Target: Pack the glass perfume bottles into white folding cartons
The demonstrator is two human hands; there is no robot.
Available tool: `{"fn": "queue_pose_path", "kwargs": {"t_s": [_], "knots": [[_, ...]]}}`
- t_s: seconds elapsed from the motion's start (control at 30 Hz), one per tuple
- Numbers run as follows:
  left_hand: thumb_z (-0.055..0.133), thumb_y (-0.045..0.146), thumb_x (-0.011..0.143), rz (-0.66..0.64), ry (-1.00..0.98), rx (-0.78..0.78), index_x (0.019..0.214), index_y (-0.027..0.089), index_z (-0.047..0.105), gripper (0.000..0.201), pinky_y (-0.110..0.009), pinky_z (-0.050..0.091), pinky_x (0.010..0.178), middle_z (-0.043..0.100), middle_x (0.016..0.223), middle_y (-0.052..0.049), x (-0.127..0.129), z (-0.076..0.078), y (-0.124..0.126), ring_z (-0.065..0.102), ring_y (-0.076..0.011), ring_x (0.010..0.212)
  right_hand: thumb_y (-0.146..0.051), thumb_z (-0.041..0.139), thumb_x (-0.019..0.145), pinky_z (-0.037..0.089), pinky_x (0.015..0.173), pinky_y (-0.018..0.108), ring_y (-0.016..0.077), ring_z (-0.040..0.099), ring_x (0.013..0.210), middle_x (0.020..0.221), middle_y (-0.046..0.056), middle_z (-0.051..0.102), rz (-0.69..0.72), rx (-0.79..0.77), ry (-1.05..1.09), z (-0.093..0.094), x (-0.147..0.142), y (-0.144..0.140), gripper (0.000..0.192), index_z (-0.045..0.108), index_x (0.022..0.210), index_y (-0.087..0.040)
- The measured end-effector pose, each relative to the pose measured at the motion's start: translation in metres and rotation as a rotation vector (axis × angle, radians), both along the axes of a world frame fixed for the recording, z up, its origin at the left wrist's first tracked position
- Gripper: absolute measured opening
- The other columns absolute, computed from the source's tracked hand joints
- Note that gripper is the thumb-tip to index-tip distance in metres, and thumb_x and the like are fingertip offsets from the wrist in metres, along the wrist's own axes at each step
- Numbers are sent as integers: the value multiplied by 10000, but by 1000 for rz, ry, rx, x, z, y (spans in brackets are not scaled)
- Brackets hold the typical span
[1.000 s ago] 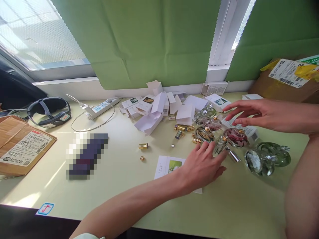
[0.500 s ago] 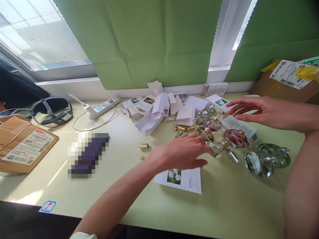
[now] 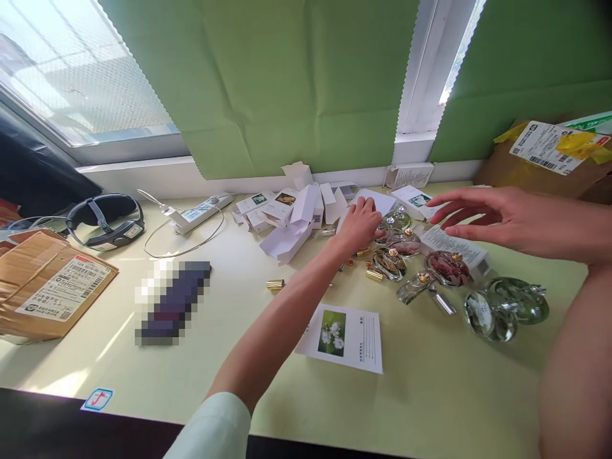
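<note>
My left hand reaches over the far pile, with its fingers bent down and apart. It covers part of a white opened carton and is beside a green-tinted perfume bottle. I cannot see anything held in it. My right hand hovers open above a white printed box, fingers spread and thumb apart. Between and below the hands lie a pink perfume bottle, a clear bottle, a silver cap and a gold cap. A larger green glass bottle lies at the right.
A white card with a flower picture lies in front. Opened white cartons are heaped at the back. Leftward are a gold cylinder, a power strip, a black headset and a brown parcel. A cardboard box stands back right.
My left hand has moved away from me, from above the near bottles to the white cartons behind them, uncovering the flower card. My right hand stays nearly still. The view has shifted slightly.
</note>
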State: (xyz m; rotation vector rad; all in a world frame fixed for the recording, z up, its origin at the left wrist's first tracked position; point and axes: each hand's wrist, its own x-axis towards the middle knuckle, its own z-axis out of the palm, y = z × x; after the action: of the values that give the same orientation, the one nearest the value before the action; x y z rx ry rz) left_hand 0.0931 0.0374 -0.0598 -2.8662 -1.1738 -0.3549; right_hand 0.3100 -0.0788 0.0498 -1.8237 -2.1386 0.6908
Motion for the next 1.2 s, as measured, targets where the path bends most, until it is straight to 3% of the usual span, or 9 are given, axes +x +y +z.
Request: {"fn": "queue_pose_path", "kwargs": {"t_s": [0.17, 0.3, 0.4, 0.57, 0.77, 0.97, 1.2], "knots": [[608, 442, 899, 26, -158, -78, 1014, 154, 681, 319, -469, 362, 1028, 508, 1274, -129, -26, 12, -9, 398, -308, 1234, -565, 568, 886, 562, 912, 365, 248, 629, 1147, 1365, 11, 614, 20, 38, 34, -1, -3, 3, 551, 505, 1395, -364], [621, 451, 898, 155, -419, -168, 1032, 192, 672, 296, -439, 356, 1055, 513, 1304, -91, -57, 33, -23, 416, -259, 1245, -553, 614, 862, 556, 921, 369, 241, 636, 1125, 1329, 4, 638, -5, 127, 90, 2, -15, 5, 491, 580, 1314, -364], [636, 454, 891, 154, -595, -311, 1017, 202, 682, 285, -364, 416, 997, 541, 1293, -76, -74, 52, -36, 490, -211, 1199, -546, 623, 855, 570, 883, 381, 252, 639, 1119, 1292, 16, 663, -5, 154, 157, 1, -28, 7, 497, 588, 1314, -358], [627, 443, 898, 60, -698, -478, 989, 225, 717, 253, -319, 454, 927, 572, 1293, -50, -85, 75, -63, 547, -178, 1153, -474, 618, 874, 570, 876, 375, 269, 641, 1129, 1325, 31, 655, 98, -13, 247, -2, -51, 7, 513, 575, 1363, -325], [597, 451, 916, 3, -693, -600, 1019, 227, 718, 275, -320, 472, 920, 571, 1304, -57, -84, 75, -77, 565, -169, 1132, -405, 656, 855, 551, 901, 381, 272, 652, 1125, 1302, 6, 671, 258, -92, 229, -10, -58, 15, 505, 597, 1354, -358], [617, 497, 888, 1, -658, -642, 1017, 212, 714, 327, -317, 495, 840, 602, 1251, -65, -83, 71, -74, 598, -166, 1027, -446, 653, 843, 563, 839, 382, 278, 681, 1050, 1261, 38, 695, 261, -88, 185, -11, -58, 15, 520, 619, 1345, -317], [628, 581, 847, 15, -607, -674, 1074, 252, 698, 405, -312, 495, 827, 612, 1263, -45, -89, 67, -71, 610, -175, 1008, -466, 651, 847, 579, 752, 355, 273, 688, 1001, 1191, 4, 722, 229, -64, 165, -14, -48, 16, 485, 622, 1322, -372]]}}
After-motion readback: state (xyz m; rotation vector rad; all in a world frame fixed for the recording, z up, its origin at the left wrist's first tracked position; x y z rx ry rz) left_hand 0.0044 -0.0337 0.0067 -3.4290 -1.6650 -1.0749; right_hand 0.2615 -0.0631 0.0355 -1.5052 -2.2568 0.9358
